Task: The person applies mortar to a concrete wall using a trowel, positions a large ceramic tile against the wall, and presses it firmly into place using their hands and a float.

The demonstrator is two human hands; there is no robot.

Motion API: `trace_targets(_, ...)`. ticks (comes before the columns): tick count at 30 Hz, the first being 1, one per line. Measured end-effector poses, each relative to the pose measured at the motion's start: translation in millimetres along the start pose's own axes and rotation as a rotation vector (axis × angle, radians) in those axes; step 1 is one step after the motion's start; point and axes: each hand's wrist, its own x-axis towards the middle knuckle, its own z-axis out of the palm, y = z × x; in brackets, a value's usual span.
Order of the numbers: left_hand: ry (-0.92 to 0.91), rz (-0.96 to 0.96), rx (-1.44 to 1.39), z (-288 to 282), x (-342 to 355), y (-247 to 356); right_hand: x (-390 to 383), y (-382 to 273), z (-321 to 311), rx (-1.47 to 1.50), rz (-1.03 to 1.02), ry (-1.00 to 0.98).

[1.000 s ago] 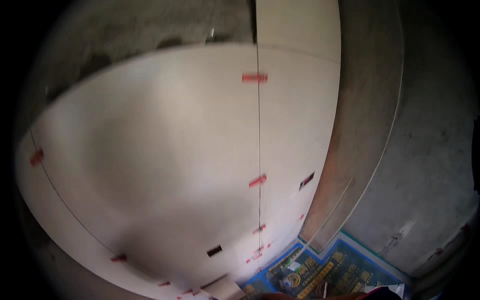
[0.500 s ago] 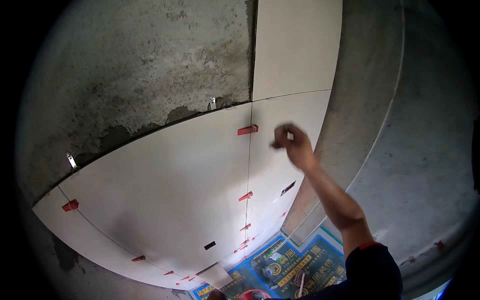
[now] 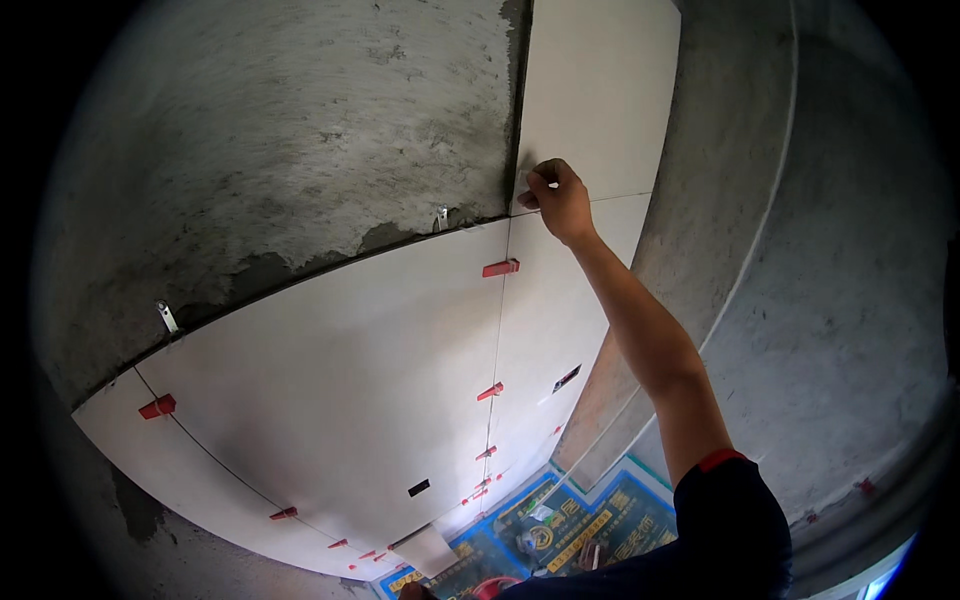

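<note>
My right hand (image 3: 559, 203) is raised at the lower left corner of the upper tile (image 3: 600, 95), close to the seam with the tile below. Its fingers are curled into a pinch; whatever lies between them is too small or hidden to name. Below the hand, a red wedge (image 3: 501, 268) sits across the upright joint between the large wall tile (image 3: 370, 360) and the narrower tile beside it. At the bottom edge only a bit of my left hand (image 3: 415, 592) shows, its fingers out of sight.
Metal clips (image 3: 166, 316) stand along the large tile's top edge, against bare grey plaster (image 3: 300, 130). More red wedges (image 3: 157, 406) line the joints. Printed floor sheeting (image 3: 560, 530) lies below, with a red bucket (image 3: 492, 588) on it. Bare concrete wall (image 3: 790, 330) rises on the right.
My right hand has moved up and left, from in front of the narrower lower tile to the upper tile's bottom corner. The view has shifted slightly.
</note>
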Motion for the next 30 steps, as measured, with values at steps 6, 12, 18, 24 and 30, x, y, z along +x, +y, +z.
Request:
trace_targets(6,0.032,-0.003,0.029,-10.5,7.9,11.7,2.4,-21.7,9.9,-0.206,-0.054,0.034)
trace_targets(12,-0.039,0.019,0.055,-16.7,21.1,16.1,6.5,-19.5,16.8,-0.342,-0.129,0.046)
trace_targets(18,-0.020,0.024,0.149,-16.9,25.6,12.2,11.7,-16.1,23.3,-0.417,-0.173,0.070)
trace_targets(24,-0.161,0.191,0.195,-23.4,23.2,1.2,18.6,-3.0,26.1,-0.641,-0.360,0.187)
trace_targets(30,-0.152,0.057,0.067,-16.8,16.5,5.1,15.1,-4.5,23.9,-0.648,-0.311,0.241)
